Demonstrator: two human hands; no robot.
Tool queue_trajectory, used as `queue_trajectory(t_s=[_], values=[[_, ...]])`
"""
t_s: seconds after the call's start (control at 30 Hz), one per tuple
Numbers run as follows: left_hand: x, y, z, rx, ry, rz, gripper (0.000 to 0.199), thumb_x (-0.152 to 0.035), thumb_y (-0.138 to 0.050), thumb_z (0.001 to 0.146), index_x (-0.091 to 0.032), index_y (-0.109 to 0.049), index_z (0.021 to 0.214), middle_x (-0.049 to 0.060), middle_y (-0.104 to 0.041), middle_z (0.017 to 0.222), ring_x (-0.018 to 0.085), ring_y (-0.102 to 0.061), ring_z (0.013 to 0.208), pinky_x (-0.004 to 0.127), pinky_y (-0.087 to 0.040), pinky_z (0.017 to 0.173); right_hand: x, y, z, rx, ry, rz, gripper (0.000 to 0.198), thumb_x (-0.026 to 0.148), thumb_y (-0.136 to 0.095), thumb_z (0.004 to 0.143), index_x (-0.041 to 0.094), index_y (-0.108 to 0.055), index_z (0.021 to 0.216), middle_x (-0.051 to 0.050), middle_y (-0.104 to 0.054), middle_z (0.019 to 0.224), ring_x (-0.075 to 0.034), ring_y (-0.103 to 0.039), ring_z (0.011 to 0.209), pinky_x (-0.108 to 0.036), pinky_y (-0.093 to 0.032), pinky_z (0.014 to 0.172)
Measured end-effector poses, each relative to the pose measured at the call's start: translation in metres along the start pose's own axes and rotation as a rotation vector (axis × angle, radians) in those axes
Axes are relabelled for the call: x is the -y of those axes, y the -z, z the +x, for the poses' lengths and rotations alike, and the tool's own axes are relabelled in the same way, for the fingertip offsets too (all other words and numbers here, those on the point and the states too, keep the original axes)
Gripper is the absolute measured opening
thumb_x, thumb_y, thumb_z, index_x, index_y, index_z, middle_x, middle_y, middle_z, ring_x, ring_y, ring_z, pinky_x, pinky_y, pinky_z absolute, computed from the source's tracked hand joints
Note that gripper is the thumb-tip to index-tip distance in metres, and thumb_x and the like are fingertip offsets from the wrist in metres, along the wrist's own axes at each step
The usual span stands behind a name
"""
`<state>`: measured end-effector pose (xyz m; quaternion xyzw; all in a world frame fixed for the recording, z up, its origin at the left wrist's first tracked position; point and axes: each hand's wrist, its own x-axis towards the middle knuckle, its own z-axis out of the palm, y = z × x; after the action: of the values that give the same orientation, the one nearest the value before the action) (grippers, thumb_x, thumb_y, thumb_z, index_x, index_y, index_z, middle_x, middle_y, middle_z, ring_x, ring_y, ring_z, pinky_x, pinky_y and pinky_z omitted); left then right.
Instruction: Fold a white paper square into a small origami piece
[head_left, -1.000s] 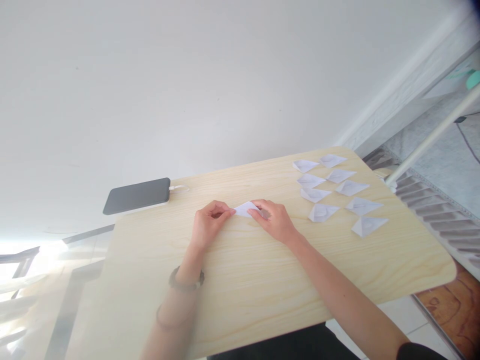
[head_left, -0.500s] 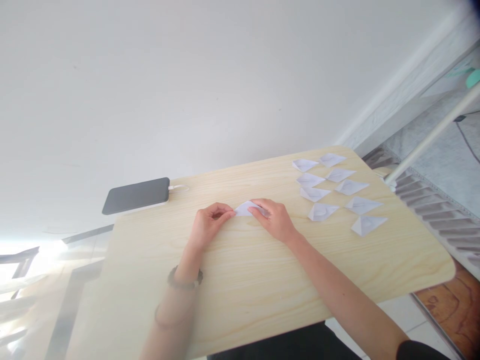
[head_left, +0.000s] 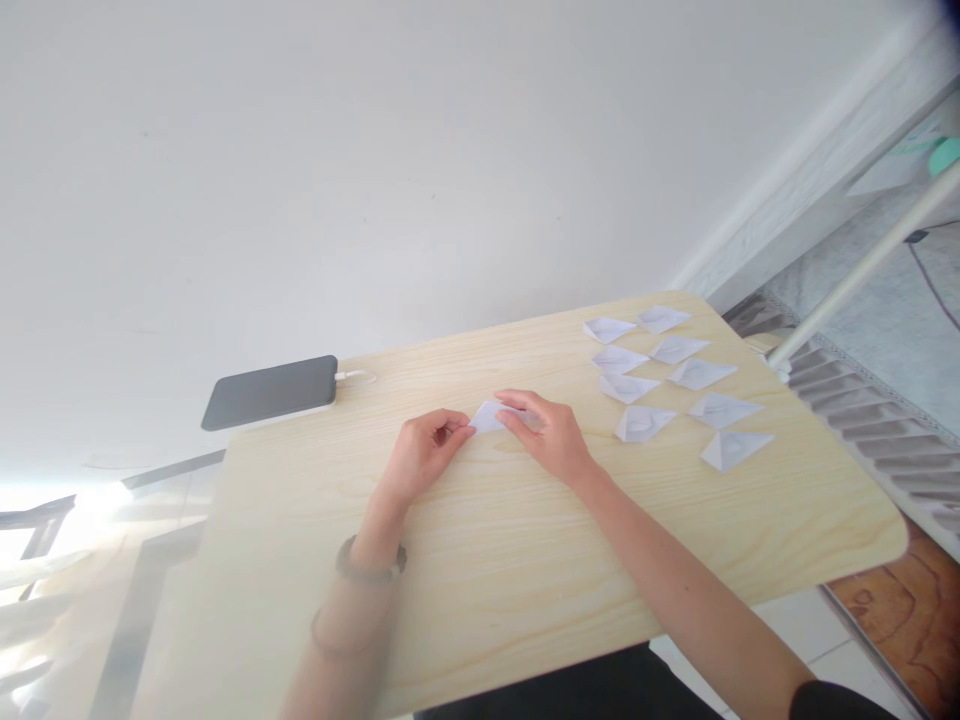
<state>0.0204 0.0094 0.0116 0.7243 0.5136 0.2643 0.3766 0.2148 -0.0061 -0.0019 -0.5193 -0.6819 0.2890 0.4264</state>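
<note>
A small folded white paper [head_left: 488,416] is held between my hands, just above or on the middle of the table. My left hand [head_left: 429,450] pinches its left tip between thumb and index finger. Around its right part closes my right hand [head_left: 550,432], thumb on the near side and fingers on the far side, hiding that end. To the right, several kite-shaped folded papers [head_left: 643,424] lie in two rough columns, apart from my hands.
The pale wooden table [head_left: 480,560] stands against a white wall [head_left: 450,180]. A dark phone [head_left: 271,393] with a white cable [head_left: 360,376] sits at the far left edge. A white pole [head_left: 862,270] slants past the right side.
My right fingers have shifted slightly on the paper, the index finger lifting a little at the far side. My left hand keeps its pinch, nearly in place.
</note>
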Motion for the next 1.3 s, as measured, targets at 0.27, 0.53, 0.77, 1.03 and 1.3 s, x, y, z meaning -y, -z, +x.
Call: queue_trajectory(t_s=[0.27,0.53,0.77,1.03,1.3], values=[[0.005,-0.004,-0.001,-0.073,0.083,-0.134,0.03,-0.043,-0.057,0.076,-0.015,-0.065,0.084,0.004,-0.067,0.075,0.013,-0.056,0.062,0.022,-0.041,0.054,-0.002,0.007,0.003,0.05,-0.199,0.184,0.036,0.042,-0.036,0.089,0.019,-0.056,0.109,-0.006,-0.068,0.092,-0.016,-0.066,0.072,-0.027,-0.05,0.069],[0.001,0.0,-0.001,0.032,0.084,-0.087,0.031,-0.044,-0.054,0.076,-0.017,-0.066,0.083,0.003,-0.067,0.075,0.013,-0.055,0.061,0.023,-0.04,0.055,-0.007,0.008,0.004,0.039,-0.146,0.072,0.031,0.039,-0.039,0.089,0.018,-0.061,0.086,-0.002,-0.067,0.066,-0.015,-0.065,0.065,-0.025,-0.048,0.065],[-0.001,0.002,-0.002,0.092,0.051,-0.028,0.026,-0.04,-0.052,0.077,-0.017,-0.064,0.074,0.0,-0.062,0.064,0.011,-0.048,0.053,0.021,-0.035,0.05,-0.004,0.003,0.004,0.022,-0.111,0.065,0.028,0.036,-0.039,0.089,0.019,-0.06,0.082,-0.002,-0.068,0.067,-0.014,-0.064,0.062,-0.025,-0.049,0.065],[-0.005,0.006,-0.005,0.188,0.058,-0.117,0.03,-0.042,-0.049,0.08,-0.018,-0.066,0.077,0.001,-0.066,0.072,0.011,-0.048,0.054,0.021,-0.034,0.051,-0.003,0.006,0.004,0.089,-0.13,0.152,0.03,0.038,-0.039,0.089,0.018,-0.059,0.08,-0.001,-0.065,0.065,-0.012,-0.061,0.059,-0.023,-0.047,0.059],[-0.008,0.007,-0.008,0.173,0.113,-0.133,0.039,-0.05,-0.051,0.075,-0.016,-0.071,0.072,-0.002,-0.055,0.05,0.009,-0.039,0.045,0.02,-0.029,0.043,-0.003,0.005,0.003,0.12,-0.144,0.182,0.031,0.042,-0.042,0.086,0.017,-0.06,0.087,-0.002,-0.066,0.066,-0.013,-0.06,0.058,-0.023,-0.048,0.057]])
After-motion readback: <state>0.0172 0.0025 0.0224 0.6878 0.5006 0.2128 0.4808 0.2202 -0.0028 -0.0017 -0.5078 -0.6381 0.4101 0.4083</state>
